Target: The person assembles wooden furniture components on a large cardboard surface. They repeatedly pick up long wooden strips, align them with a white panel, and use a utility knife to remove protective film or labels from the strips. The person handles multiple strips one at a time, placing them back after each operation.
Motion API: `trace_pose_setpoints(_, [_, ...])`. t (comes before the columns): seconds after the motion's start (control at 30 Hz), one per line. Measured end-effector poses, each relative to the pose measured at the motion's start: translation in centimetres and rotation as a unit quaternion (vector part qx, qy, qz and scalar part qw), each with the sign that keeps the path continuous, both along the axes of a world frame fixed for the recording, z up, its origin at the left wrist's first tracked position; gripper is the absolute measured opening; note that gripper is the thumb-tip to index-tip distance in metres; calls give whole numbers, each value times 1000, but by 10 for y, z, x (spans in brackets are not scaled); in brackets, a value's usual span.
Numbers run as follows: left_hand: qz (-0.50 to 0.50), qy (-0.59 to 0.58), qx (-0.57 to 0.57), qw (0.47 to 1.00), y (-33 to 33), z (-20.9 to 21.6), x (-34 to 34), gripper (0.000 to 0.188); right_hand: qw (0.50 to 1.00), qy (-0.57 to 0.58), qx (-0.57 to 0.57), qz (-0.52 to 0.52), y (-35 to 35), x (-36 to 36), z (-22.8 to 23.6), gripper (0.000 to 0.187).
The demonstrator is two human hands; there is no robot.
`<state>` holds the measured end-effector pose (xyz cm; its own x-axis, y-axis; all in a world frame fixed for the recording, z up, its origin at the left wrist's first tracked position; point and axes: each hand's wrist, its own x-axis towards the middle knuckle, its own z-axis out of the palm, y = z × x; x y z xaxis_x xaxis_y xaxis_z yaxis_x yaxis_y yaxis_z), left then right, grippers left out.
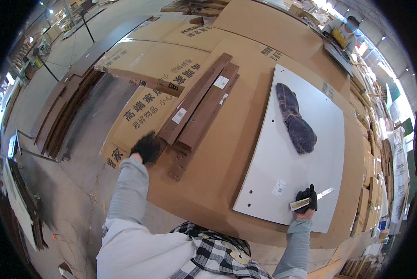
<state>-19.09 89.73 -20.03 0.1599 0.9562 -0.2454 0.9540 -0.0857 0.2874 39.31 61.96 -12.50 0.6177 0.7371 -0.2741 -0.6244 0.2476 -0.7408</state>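
My right hand (305,200), in a black glove, is closed round a knife (326,192) with a pale handle and a metal blade pointing right and away. It is over the near right part of a white panel (262,162) with small holes and a label. A dark purple-grey cloth bundle (296,118) lies on the same panel. On the left, my black-gloved left hand (145,148) is at the near end of several stacked brown boards (201,102) with white labels. Its fingers are smeared by motion, so whether it touches them is unclear.
Under everything spreads a brown cardboard sheet (208,186), with printed cardboard (148,102) to its left. More brown boards (59,111) are piled on a rack farther left. Another person (343,35) stands at the far right beside a dark panel (338,58). Stacked boards (369,172) line the right edge.
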Motion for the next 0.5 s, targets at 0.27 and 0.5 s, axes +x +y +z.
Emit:
trace_pose_setpoints(0.27, [32, 8, -10, 999, -37, 49, 41, 91, 997, -24, -32, -64, 0, 2, -6, 35])
trace_pose_setpoints(0.5, [89, -29, 130, 987, -29, 44, 16, 81, 998, -15, -14, -57, 3, -3, -7, 28])
